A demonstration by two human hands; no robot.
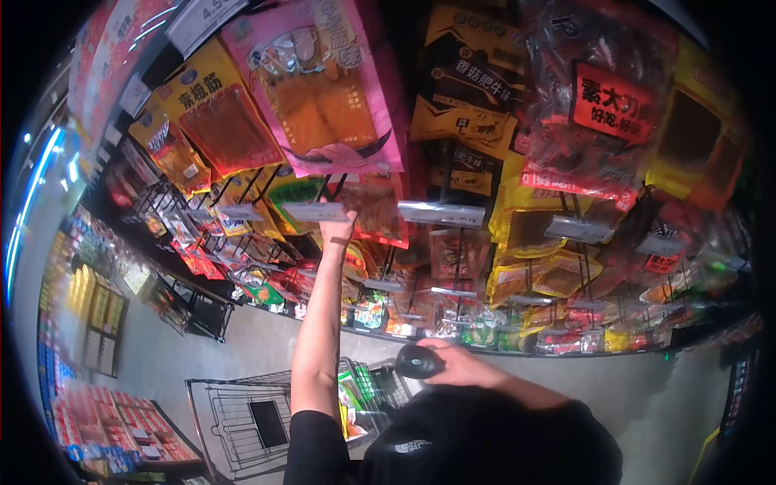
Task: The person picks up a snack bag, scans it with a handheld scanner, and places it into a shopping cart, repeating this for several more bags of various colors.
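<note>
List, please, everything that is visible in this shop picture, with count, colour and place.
pink snack pack: one, pink, hanging top centre
yellow snack packs: several, yellow and red, hanging upper left
price tags: many, pale grey, on hook ends
shopping cart: one, black wire, lower left on the floor
black device: one, black, in the right hand
left hand: raised to a hook below the pink snack pack
right hand: closed on the black device
</note>
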